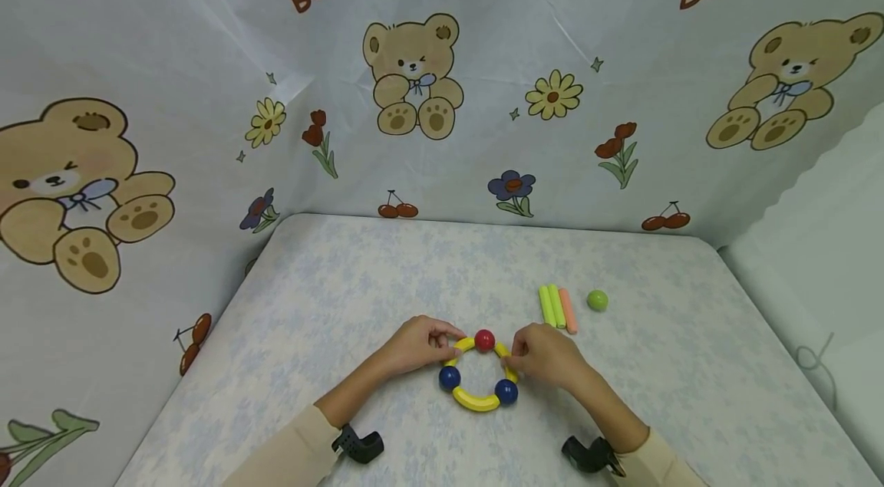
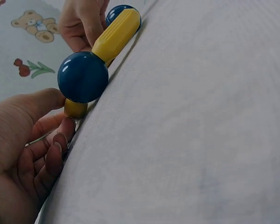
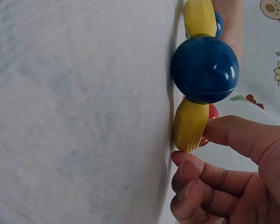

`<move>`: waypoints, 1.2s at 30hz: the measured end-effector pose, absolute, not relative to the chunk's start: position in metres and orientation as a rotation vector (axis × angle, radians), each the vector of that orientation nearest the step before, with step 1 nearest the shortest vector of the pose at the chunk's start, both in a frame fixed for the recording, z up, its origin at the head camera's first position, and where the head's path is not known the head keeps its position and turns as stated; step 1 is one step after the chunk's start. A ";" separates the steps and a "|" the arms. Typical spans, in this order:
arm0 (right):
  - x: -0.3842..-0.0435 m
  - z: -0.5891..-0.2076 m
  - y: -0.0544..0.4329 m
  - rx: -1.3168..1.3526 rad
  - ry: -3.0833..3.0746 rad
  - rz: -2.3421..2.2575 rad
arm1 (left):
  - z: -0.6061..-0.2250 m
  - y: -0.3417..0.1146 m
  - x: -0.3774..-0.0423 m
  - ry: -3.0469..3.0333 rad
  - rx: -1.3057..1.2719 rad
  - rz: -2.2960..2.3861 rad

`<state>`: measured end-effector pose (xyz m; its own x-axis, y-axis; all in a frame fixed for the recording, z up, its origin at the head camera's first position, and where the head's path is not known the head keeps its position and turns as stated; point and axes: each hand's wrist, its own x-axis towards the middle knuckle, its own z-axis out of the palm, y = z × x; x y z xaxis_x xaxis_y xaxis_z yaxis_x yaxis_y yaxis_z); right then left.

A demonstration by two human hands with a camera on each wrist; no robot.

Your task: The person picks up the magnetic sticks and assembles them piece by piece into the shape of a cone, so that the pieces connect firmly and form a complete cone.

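On the table lies a ring of curved yellow rods and balls. A red ball (image 1: 485, 340) is at its far side, with a blue ball (image 1: 450, 376) at near left and another blue ball (image 1: 506, 392) at near right. My left hand (image 1: 417, 343) pinches the left yellow rod (image 2: 75, 108) between thumb and fingers. On the opposite side, the right yellow rod (image 3: 191, 125) is pinched by my right hand (image 1: 549, 355). The front yellow rod (image 1: 476, 401) joins both blue balls, untouched by either hand. Fingers partly cover the two side rods.
Beyond the right hand, two yellow-green sticks (image 1: 552, 306) and an orange stick (image 1: 568, 310) lie side by side. A green ball (image 1: 597, 301) sits right of them. A bear-print cloth (image 1: 470, 165) hangs behind the table (image 1: 331, 280).
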<state>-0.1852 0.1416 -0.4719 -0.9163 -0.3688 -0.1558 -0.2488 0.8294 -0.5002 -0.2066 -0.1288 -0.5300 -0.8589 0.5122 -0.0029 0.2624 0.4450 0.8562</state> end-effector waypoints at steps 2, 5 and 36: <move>-0.186 -0.471 0.141 -0.457 2.777 -0.698 | -0.530 -0.129 -0.207 2.441 0.668 1.373; -0.186 -0.471 0.140 -0.441 2.787 -0.691 | -0.529 -0.128 -0.206 2.445 0.662 1.372; -0.213 -0.455 0.184 -0.441 2.893 -0.938 | -0.527 -0.127 -0.205 2.488 0.593 1.421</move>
